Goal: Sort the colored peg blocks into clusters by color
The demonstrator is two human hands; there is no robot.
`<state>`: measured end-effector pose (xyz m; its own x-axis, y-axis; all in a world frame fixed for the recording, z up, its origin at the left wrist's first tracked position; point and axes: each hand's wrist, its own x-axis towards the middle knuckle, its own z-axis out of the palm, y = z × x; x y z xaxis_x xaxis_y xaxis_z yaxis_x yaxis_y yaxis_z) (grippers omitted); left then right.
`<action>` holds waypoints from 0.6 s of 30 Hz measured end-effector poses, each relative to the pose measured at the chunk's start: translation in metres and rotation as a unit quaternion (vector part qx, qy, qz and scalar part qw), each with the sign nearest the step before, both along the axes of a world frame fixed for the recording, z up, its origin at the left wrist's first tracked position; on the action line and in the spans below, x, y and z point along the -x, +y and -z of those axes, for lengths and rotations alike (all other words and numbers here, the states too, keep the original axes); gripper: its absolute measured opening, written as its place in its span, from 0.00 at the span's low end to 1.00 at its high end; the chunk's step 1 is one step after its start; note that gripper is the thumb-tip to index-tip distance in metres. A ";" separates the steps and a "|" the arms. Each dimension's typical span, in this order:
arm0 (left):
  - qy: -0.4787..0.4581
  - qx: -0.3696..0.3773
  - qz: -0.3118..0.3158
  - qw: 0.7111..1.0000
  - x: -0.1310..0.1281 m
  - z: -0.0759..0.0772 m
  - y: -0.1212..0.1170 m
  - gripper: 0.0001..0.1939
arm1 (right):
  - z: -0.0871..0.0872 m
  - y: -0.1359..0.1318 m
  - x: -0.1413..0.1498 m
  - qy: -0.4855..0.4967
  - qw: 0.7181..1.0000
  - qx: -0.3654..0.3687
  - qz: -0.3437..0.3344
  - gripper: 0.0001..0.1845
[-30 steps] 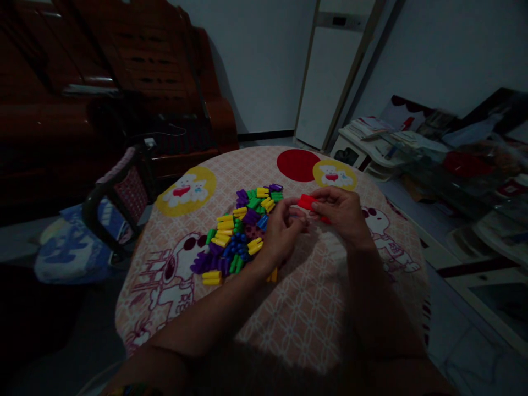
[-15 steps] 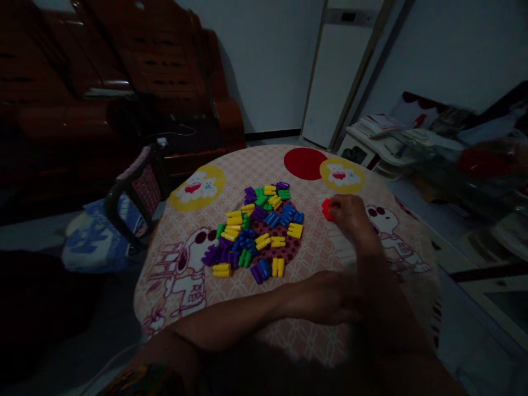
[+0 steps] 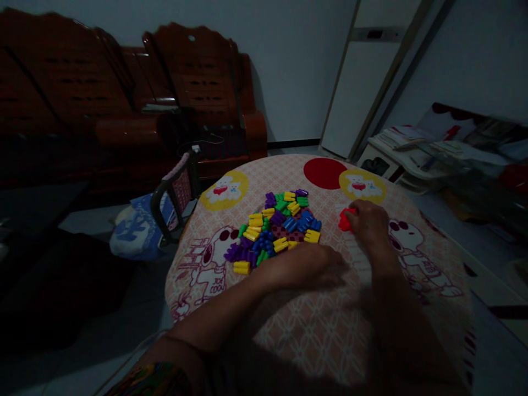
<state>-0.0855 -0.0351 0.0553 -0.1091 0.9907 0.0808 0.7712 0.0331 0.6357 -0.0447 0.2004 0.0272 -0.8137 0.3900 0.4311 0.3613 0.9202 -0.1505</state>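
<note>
My right hand point(image 3: 369, 223) is closed on a small cluster of red plastic toy blocks point(image 3: 345, 220), held at the tablecloth right of the pile. My left hand point(image 3: 311, 264) is over the near right edge of the pile, palm down, its fingers a little apart and pointing right. Nothing shows in its fingers, though their undersides are dark. Beyond it lie loose blocks: yellow ones point(image 3: 312, 236), blue ones point(image 3: 305, 221), purple ones point(image 3: 233, 252) and green ones point(image 3: 282, 206). My left hand and forearm cover the pile's near side.
A patterned cloth point(image 3: 313, 346) covers the round table. At its left stands a small chair point(image 3: 181, 187) beside a blue and white bundle point(image 3: 138, 231). Wooden seats point(image 3: 198, 82) line the back wall. Papers lie on a white side table point(image 3: 383, 148) at right.
The view has swung left. My left hand has moved away from my right forearm, forward and left to the pile's near edge. My right hand stays at the red blocks.
</note>
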 end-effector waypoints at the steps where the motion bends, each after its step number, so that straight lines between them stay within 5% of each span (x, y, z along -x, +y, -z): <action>1: 0.049 0.021 -0.093 0.994 0.019 -0.006 -0.015 0.16 | -0.004 0.002 -0.002 0.034 0.999 0.009 0.003 0.11; 4: 0.159 0.098 -0.376 0.908 0.071 -0.008 -0.060 0.23 | -0.015 0.008 -0.006 0.101 0.994 0.035 0.001 0.13; 6: 0.171 0.188 -0.439 0.862 0.092 0.003 -0.078 0.29 | -0.019 0.008 -0.007 0.119 0.992 0.045 -0.003 0.14; 8: 0.145 0.230 -0.412 0.870 0.098 0.019 -0.079 0.31 | -0.021 0.005 -0.007 0.128 0.991 0.050 -0.004 0.14; 12: 0.108 0.129 -0.380 0.909 0.077 0.047 -0.047 0.31 | -0.022 -0.002 -0.005 0.145 0.988 0.054 -0.026 0.13; 18: 0.082 0.005 -0.289 0.954 0.053 0.052 -0.027 0.36 | -0.025 0.000 -0.007 0.193 0.978 0.057 -0.047 0.14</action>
